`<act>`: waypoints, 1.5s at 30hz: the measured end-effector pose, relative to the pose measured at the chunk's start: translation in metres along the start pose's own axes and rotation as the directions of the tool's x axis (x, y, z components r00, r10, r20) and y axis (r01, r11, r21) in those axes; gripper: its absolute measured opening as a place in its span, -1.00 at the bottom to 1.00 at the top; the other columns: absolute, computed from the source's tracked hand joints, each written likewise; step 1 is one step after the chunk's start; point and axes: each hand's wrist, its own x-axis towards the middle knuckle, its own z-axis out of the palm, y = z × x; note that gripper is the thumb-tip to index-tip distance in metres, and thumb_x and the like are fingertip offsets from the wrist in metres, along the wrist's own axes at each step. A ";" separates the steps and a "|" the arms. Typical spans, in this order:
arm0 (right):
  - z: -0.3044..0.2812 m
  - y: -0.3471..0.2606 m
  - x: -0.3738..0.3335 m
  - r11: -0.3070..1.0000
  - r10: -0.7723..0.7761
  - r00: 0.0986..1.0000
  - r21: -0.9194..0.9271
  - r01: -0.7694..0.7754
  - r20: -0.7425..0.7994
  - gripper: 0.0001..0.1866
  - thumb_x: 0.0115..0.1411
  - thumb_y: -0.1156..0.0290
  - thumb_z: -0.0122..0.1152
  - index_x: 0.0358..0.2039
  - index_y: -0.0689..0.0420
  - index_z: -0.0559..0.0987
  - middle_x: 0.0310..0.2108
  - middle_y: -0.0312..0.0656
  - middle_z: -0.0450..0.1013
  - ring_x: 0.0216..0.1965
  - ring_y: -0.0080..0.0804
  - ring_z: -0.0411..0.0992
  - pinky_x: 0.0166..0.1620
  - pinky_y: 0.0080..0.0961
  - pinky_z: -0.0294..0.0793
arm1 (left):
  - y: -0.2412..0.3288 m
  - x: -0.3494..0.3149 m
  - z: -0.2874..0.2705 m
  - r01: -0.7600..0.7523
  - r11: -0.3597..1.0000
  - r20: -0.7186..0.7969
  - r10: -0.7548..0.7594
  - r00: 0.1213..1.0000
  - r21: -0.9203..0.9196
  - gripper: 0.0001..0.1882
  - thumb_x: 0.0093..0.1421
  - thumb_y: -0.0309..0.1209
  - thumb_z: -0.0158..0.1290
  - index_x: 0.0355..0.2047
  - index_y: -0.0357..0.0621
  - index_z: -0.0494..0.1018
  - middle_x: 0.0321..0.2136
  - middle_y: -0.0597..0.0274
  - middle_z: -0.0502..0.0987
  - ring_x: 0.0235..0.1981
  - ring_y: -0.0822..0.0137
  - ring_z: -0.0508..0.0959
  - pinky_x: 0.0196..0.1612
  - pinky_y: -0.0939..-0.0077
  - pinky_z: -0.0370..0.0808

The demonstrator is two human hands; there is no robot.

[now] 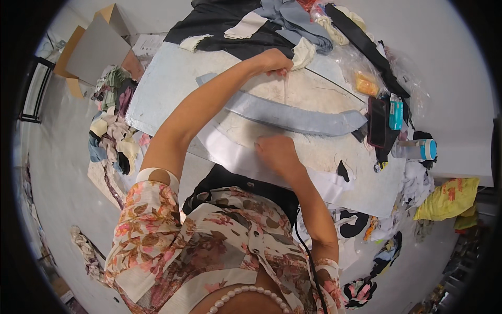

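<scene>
One blue-grey fabric strip (295,120) lies on the surface (324,97) between the left hand (274,61), fingers together, and the right hand (277,153), finger state unclear, over one white strip (230,147).

We have free surface (320,93) right of our left fingers (283,71); a blue-grey strip (295,120) crosses nearer us; farther right, a phone (377,121) blocks.
</scene>
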 end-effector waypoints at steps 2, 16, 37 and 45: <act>0.000 -0.002 -0.002 1.000 -0.017 1.000 0.025 0.017 -0.012 -0.75 0.15 0.30 -0.05 -0.54 0.12 0.53 -0.58 -0.01 0.48 -0.48 0.03 0.48 -0.37 -0.09 0.44 | -0.002 -0.002 -0.004 0.017 1.000 -0.053 -0.018 0.998 -0.012 -0.74 -0.04 -0.29 0.04 -0.77 -0.09 0.37 -0.51 0.28 0.63 -0.57 0.51 0.49 -0.59 0.52 0.30; -0.033 0.035 -0.074 0.972 0.235 0.952 0.022 -0.235 -0.195 -0.79 0.13 0.35 0.08 -0.57 0.17 0.50 -0.61 0.00 0.44 -0.53 0.04 0.44 -0.44 -0.13 0.39 | 0.007 0.000 0.050 0.102 0.867 0.297 0.056 0.953 -0.488 -0.81 0.14 -0.41 -0.03 -0.42 -0.32 0.46 -0.40 -0.04 0.62 -0.45 0.33 0.64 -0.57 0.60 0.50; -0.099 0.064 0.009 0.853 0.378 0.849 0.495 -0.164 -0.370 -0.58 0.28 0.08 0.02 -0.48 0.20 0.54 -0.65 -0.09 0.42 -0.57 -0.17 0.41 -0.44 -0.33 0.33 | -0.003 -0.059 0.045 -0.165 0.962 0.527 0.257 0.810 -0.216 -0.87 0.08 -0.52 0.26 -0.35 -0.31 0.61 -0.42 0.17 0.64 -0.41 0.50 0.59 -0.34 0.65 0.53; -0.065 0.076 -0.013 0.695 0.324 0.933 0.709 -0.121 -0.158 -0.66 0.34 0.24 -0.02 -0.47 0.21 0.50 -0.67 -0.35 0.31 -0.58 -0.60 0.25 -0.47 -0.60 0.22 | -0.013 -0.064 0.044 -0.256 0.913 0.446 0.382 0.809 -0.318 -0.90 0.12 -0.51 0.23 -0.37 -0.29 0.59 -0.45 0.19 0.63 -0.43 0.50 0.58 -0.39 0.64 0.50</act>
